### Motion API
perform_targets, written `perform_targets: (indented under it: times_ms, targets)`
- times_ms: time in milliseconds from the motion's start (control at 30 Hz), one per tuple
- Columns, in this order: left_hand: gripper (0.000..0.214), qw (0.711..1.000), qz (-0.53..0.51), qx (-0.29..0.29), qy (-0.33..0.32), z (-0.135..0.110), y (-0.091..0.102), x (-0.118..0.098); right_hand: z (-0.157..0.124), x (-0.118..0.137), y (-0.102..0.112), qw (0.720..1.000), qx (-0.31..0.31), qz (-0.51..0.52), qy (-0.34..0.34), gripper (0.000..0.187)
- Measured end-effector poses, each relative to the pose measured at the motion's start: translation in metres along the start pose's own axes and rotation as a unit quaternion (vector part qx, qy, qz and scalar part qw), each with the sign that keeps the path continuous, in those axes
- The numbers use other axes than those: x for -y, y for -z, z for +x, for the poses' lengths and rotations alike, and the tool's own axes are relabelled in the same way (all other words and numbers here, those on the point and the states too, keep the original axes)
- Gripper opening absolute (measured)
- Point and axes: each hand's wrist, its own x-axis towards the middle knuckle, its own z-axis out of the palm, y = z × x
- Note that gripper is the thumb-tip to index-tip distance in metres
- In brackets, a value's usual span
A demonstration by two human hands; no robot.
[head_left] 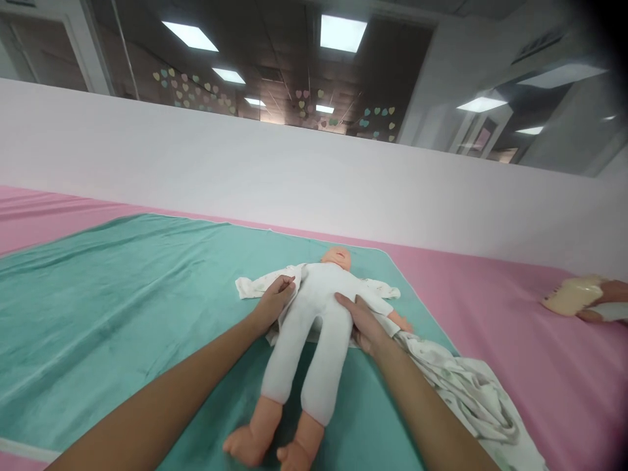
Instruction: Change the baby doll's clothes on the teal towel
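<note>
A baby doll (324, 291) with a white cloth body lies on its back, feet toward me and head away. Beneath it is a small white printed baby shirt (252, 288), its sleeves spread out to both sides. My left hand (275, 302) is closed, pinching the front edge of the shirt beside the doll's torso. On the other side, my right hand (364, 324) grips the doll at the hip, thumb on top and fingers partly hidden under its side. One doll arm (400, 320) sticks out past my right wrist; the other arm is hidden by the shirt.
A teal blanket (122, 294) lies under the doll on a pink-covered surface (490, 288). A crumpled white printed cloth (475, 386) is by my right forearm. Far right, part of another doll (574, 297) shows. A white wall (245, 170) with windows above closes off the back.
</note>
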Motion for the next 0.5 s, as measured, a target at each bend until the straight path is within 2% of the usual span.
perform_targets:
  times_ms: [133, 267, 367, 433, 500]
  targets:
    - [0.027, 0.999, -0.032, -0.009, 0.038, 0.000, 0.001, -0.005, 0.001, -0.002, -0.004, 1.000, -0.009, 0.016, 0.013, 0.066]
    - [0.030, 0.990, -0.117, -0.021, 0.077, 0.005, 0.012, -0.014, -0.006, 0.006, -0.007, 0.998, 0.068, 0.001, 0.010, 0.064]
    - [0.032, 0.981, -0.184, -0.026, 0.060, 0.006, 0.016, -0.025, -0.008, 0.007, -0.008, 0.994, 0.110, -0.007, -0.007, 0.065]
    - [0.033, 0.976, -0.210, -0.014, 0.047, 0.004, 0.014, -0.034, -0.007, 0.005, -0.008, 0.993, 0.115, -0.007, -0.019, 0.065]
    - [0.032, 0.975, -0.212, 0.028, 0.052, 0.000, 0.009, -0.042, -0.004, 0.001, -0.009, 0.993, 0.119, 0.003, -0.018, 0.065]
